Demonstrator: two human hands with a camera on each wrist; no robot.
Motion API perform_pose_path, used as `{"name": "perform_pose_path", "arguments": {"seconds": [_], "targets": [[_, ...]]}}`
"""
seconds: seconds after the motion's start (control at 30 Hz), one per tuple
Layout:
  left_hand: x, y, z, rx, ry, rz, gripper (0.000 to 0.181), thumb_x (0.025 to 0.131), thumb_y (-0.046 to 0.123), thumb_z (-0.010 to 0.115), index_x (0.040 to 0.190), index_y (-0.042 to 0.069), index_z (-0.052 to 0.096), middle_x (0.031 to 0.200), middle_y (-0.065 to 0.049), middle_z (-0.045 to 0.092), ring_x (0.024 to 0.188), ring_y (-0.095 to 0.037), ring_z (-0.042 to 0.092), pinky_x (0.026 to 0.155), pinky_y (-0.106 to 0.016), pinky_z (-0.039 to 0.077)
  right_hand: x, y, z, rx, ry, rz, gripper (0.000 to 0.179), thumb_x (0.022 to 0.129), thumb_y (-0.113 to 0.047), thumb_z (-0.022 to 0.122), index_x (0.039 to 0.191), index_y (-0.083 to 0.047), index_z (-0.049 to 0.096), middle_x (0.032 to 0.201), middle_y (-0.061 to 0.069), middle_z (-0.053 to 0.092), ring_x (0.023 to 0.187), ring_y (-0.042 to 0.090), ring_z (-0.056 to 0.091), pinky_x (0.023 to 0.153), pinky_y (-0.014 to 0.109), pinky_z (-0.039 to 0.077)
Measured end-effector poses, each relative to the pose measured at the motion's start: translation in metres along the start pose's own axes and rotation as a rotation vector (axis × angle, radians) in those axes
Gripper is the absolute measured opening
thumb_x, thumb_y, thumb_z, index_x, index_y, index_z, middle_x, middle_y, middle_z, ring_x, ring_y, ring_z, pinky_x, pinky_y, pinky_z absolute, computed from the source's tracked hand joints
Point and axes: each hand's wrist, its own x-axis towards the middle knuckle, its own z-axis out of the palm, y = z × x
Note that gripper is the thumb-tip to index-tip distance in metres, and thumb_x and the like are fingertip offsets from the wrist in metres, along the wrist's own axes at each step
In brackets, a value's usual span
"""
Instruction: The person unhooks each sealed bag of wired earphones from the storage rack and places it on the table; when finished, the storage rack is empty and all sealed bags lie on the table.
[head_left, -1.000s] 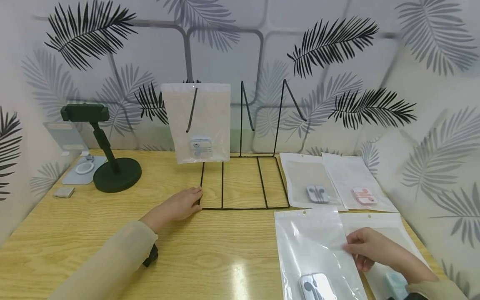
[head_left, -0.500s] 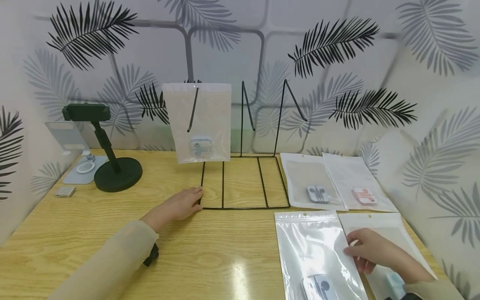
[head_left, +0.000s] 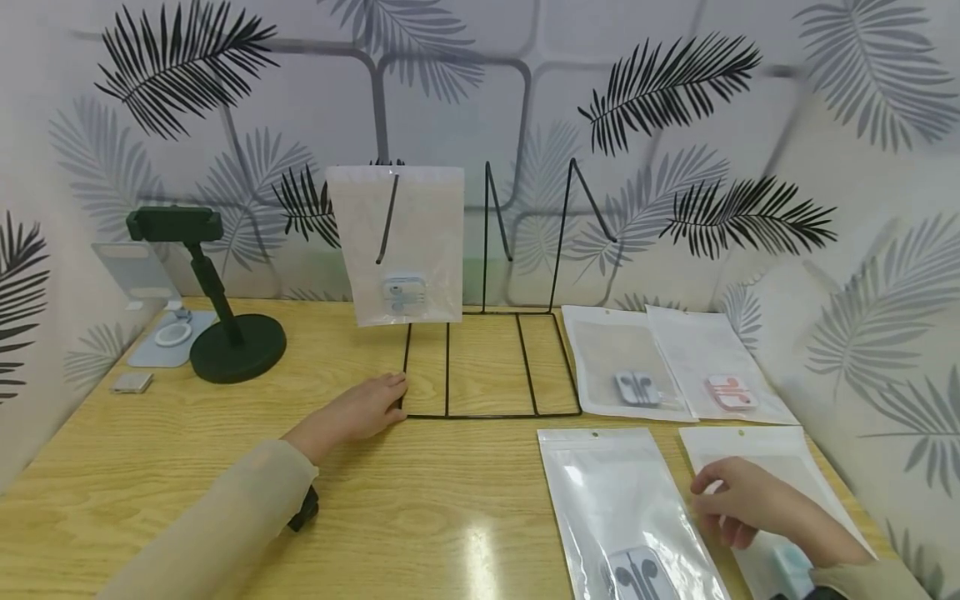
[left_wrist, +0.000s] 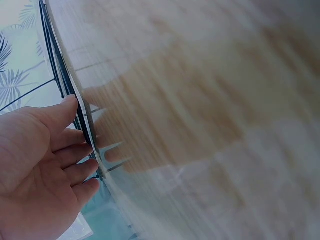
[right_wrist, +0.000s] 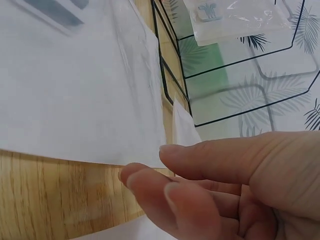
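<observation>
My left hand (head_left: pixel 360 408) lies at the left side of the black wire display rack (head_left: pixel 447 367), its fingertips and thumb touching the base wire; the left wrist view shows this hand (left_wrist: pixel 50 170) along the wire. My right hand (head_left: pixel 750 504) hovers over the lower right pouch, fingers loosely bent. Just left of it lies a clear zip pouch (head_left: pixel 607 483) with boxed wired earphones (head_left: pixel 641 575), cut off by the frame's bottom. In the right wrist view the thumb and fingers of my right hand (right_wrist: pixel 200 185) stand apart beside the corner of a white pouch (right_wrist: pixel 75 110).
A pouch with blue earphones (head_left: pixel 405 217) hangs on the rack's left hook. Two pouches, one with grey (head_left: pixel 615 342) and one with pink earphones (head_left: pixel 701 342), lie right of the rack. A dark phone stand (head_left: pixel 236 350) and a pale folding stand (head_left: pixel 161 342) stand left.
The front earphone pouch has settled flat on the table and shifted left, and my right hand's fingers have come away from its edge. My left hand has stayed at the rack.
</observation>
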Motion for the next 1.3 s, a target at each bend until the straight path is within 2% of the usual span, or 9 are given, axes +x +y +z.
{"name": "perform_pose_path", "arguments": {"seconds": [0.43, 0.73, 1.0, 1.1, 1.3], "targets": [[0.001, 0.002, -0.001, 0.016, -0.005, -0.010, 0.053, 0.096, 0.020, 0.052, 0.138, -0.009, 0.034, 0.143, -0.025, 0.029, 0.131, -0.039, 0.025, 0.107, -0.048, 0.022, 0.003, -0.005, -0.003, 0.009, -0.008, -0.033, 0.025, 0.088, -0.010, 0.059, 0.102, 0.010, 0.056, 0.067, 0.009, 0.060, 0.049, 0.023, 0.057, 0.043, 0.037, 0.052], [0.000, 0.003, -0.002, 0.003, 0.000, -0.018, 0.054, 0.096, 0.019, 0.052, 0.138, -0.010, 0.034, 0.143, -0.025, 0.029, 0.131, -0.039, 0.025, 0.107, -0.048, 0.023, 0.016, -0.020, -0.014, -0.013, 0.036, -0.112, 0.036, 0.089, -0.014, 0.061, 0.109, 0.015, 0.051, 0.072, 0.010, 0.062, 0.054, 0.023, 0.058, 0.046, 0.035, 0.054], [0.000, 0.001, -0.001, 0.011, 0.001, -0.014, 0.053, 0.096, 0.019, 0.052, 0.137, -0.010, 0.035, 0.142, -0.025, 0.030, 0.131, -0.039, 0.025, 0.107, -0.048, 0.023, 0.049, -0.043, -0.024, -0.068, 0.113, -0.191, 0.032, 0.088, -0.012, 0.062, 0.107, 0.012, 0.054, 0.073, 0.010, 0.063, 0.056, 0.021, 0.058, 0.050, 0.032, 0.054], [0.001, 0.001, 0.000, 0.015, -0.003, -0.016, 0.054, 0.096, 0.019, 0.052, 0.137, -0.009, 0.034, 0.143, -0.025, 0.029, 0.131, -0.039, 0.025, 0.107, -0.048, 0.023, 0.065, -0.054, -0.027, -0.088, 0.142, -0.195, 0.031, 0.088, -0.012, 0.062, 0.109, 0.011, 0.056, 0.075, 0.011, 0.064, 0.058, 0.022, 0.059, 0.052, 0.032, 0.055], [0.001, 0.000, 0.000, 0.016, -0.006, -0.015, 0.054, 0.096, 0.020, 0.052, 0.138, -0.009, 0.034, 0.143, -0.025, 0.029, 0.131, -0.039, 0.025, 0.107, -0.048, 0.023, 0.101, -0.069, -0.027, -0.088, 0.141, -0.220, 0.032, 0.089, -0.013, 0.063, 0.112, 0.008, 0.057, 0.085, 0.015, 0.063, 0.068, 0.025, 0.061, 0.059, 0.033, 0.056]]}}
